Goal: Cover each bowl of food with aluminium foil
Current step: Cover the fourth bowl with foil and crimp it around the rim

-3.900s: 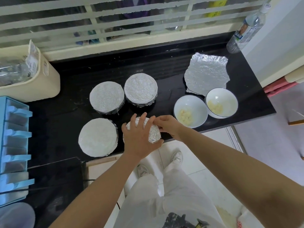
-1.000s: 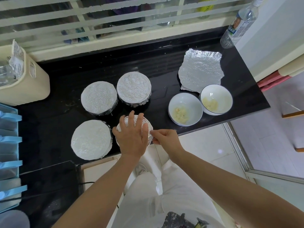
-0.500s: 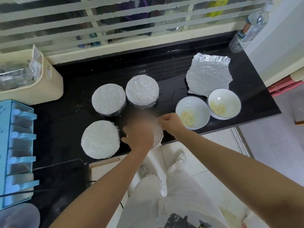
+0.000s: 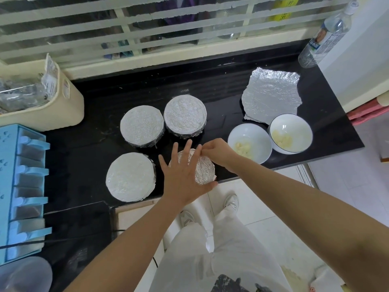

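The foil-wrapped bowl (image 4: 205, 169) sits right at the table's (image 4: 84, 154) near edge, and that is the main danger: a downward or inward push that slips could send it off onto the floor. The left hand (image 4: 183, 175) lies flat on top with its fingers spread, pressing. The right hand (image 4: 216, 152) is beside it at the far rim, pinching the foil. The 2 hands are nearly touching. A hard pinch may tear the thin foil, and uneven pressure from the left hand may tip the bowl.

Just left, 1 covered bowl (image 4: 130, 177) is also close to the near edge, so a sideways slide has little room. The right forearm passes just beside an open bowl (image 4: 249, 142) holding pale food, and a careless pull back could knock it. A 2nd open bowl (image 4: 291, 133) touches it, near the table's right edge.

Further in, 2 covered bowls (image 4: 142, 125) (image 4: 185, 115) stand side by side. Bare table lies between them and the open bowls, which looks the safest place to shift work inward. A loose foil sheet (image 4: 271, 95) lies beyond the open bowls. A water bottle (image 4: 324, 36) stands at the far right corner.
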